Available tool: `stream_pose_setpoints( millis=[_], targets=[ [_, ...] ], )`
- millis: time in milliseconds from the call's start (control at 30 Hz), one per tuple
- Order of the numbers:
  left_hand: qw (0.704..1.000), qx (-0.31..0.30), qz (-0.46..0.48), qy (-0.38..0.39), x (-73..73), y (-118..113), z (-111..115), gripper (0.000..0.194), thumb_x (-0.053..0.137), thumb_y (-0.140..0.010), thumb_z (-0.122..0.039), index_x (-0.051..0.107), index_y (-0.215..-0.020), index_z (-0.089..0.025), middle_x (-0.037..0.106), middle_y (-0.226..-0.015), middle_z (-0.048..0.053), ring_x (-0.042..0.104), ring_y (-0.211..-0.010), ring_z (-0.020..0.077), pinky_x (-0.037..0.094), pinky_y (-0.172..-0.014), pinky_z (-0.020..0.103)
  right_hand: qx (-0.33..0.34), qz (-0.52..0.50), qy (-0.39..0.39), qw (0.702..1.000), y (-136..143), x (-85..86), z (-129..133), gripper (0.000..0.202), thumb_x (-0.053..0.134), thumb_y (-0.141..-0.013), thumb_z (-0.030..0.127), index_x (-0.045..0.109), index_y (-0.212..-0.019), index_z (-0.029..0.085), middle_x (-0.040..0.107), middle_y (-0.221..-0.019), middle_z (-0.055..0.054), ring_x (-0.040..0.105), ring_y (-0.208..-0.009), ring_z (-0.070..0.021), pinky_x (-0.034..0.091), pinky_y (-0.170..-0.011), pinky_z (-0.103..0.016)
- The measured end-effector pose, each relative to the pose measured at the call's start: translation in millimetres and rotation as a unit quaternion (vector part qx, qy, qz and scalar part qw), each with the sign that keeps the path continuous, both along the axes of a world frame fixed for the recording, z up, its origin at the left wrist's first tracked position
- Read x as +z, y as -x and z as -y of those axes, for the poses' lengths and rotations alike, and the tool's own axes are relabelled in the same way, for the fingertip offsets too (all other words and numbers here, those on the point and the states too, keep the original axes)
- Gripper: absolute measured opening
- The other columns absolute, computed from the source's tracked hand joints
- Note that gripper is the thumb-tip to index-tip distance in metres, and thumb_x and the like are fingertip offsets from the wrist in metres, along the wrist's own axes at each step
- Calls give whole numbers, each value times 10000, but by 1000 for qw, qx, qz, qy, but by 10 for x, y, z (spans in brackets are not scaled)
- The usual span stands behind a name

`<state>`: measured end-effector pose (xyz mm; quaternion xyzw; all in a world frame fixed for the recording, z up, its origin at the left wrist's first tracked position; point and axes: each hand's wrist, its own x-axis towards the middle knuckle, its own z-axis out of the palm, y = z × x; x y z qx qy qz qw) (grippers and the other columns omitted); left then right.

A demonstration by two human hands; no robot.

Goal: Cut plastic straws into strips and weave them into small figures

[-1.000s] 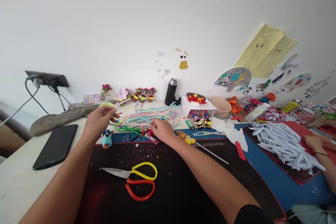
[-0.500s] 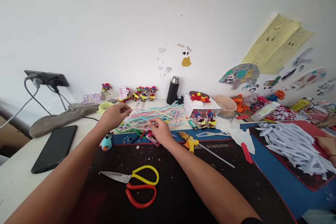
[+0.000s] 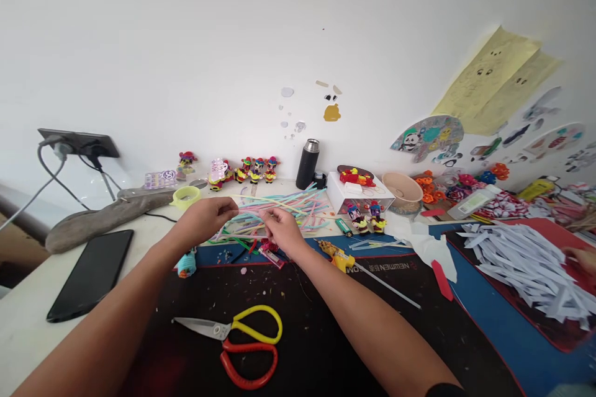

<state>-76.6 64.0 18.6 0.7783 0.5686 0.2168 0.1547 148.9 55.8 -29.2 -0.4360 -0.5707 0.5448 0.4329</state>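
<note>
My left hand [image 3: 210,218] is closed in a pinch at the left end of a heap of pastel pipe cleaners [image 3: 293,205]. My right hand [image 3: 283,231] pinches in front of the heap's middle, thumb and forefinger together. A thin pinkish pipe cleaner [image 3: 250,211] appears to span the fingertips of both hands, though the pile behind makes its ends hard to see. Below my hands, scissors [image 3: 223,329] with one yellow and one red handle lie open on the black mat. By my right forearm rests a yellow glue gun [image 3: 339,257] with a long glue stick.
A phone [image 3: 90,273] and a roll of tape [image 3: 186,197] are on the left. Small figurines [image 3: 257,169], a black flask [image 3: 308,164] and a white box [image 3: 342,195] line the wall. On the right, another person's hand [image 3: 582,260] is beside white paper strips [image 3: 531,267].
My left hand has moved slightly right and down, closer to my right hand. The whole view has shifted a little. The other person's hand has moved slightly over the paper strips.
</note>
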Motion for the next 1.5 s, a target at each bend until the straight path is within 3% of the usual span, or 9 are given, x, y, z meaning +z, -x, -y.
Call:
stream_pose_setpoints(
  millis=[233,333,400,500,667,833,1133,1300,1500],
  targets=[
    [1000,6,11,21,-35,30,41,398,475,-894,-556,737,-918,-257,760,-816,26,662,-733,245,423,-657,317,6,11,-18,1000,63,-33,-40,286,652,-919,475,676,-961,193,491,-476,82,395,-414,-118,354,-480,-252],
    [997,76,-9,0,-60,89,21,439,463,-905,-560,749,-993,-239,786,-927,67,691,-817,282,449,-683,340,3,17,-30,999,82,-71,-35,261,637,-925,445,677,-941,188,494,-478,82,404,-420,-115,351,-489,-249],
    [991,122,-61,-8,-105,134,-4,445,463,-905,-559,750,-953,-223,786,-939,106,696,-841,315,448,-675,362,0,21,-33,999,78,-92,-16,259,638,-925,443,668,-920,186,499,-485,83,408,-423,-109,347,-493,-246],
    [986,121,-114,5,-210,162,-47,468,481,-897,-604,739,-823,-220,779,-883,143,699,-841,335,446,-670,367,-1,21,-28,999,66,-111,30,259,617,-934,436,660,-910,182,493,-480,86,401,-412,-103,346,-488,-241],
    [987,122,-98,22,-358,90,-142,397,578,-824,-583,704,-682,-234,765,-768,138,703,-781,329,414,-624,338,9,29,-12,999,76,-87,124,267,593,-951,419,686,-964,169,497,-484,79,414,-422,-105,357,-475,-232],
    [986,149,-68,24,-314,79,-182,317,545,-832,-490,695,-712,-238,777,-774,92,702,-739,288,379,-574,309,15,40,-3,999,60,-37,156,242,611,-953,399,678,-985,169,537,-523,71,446,-423,-98,378,-468,-225],
    [971,152,187,-1,51,52,13,299,618,-803,-505,683,-892,-227,809,-844,60,728,-807,268,499,-661,324,-27,-6,20,999,-92,-134,103,309,649,-901,472,638,-992,177,533,-529,84,397,-360,-89,301,-396,-232],
    [900,93,423,43,62,3,30,411,742,-748,-527,659,-974,-194,796,-805,75,740,-787,248,570,-731,352,-40,-11,22,999,-147,-64,209,362,654,-882,534,655,-939,177,475,-505,90,377,-386,-93,291,-411,-236],
    [871,76,479,77,50,-98,152,292,770,-743,-451,687,-893,-214,780,-795,64,719,-730,235,573,-679,352,-13,20,16,1000,-260,-36,425,346,641,-906,516,679,-923,173,470,-477,85,356,-385,-92,289,-423,-229]
  ],
)
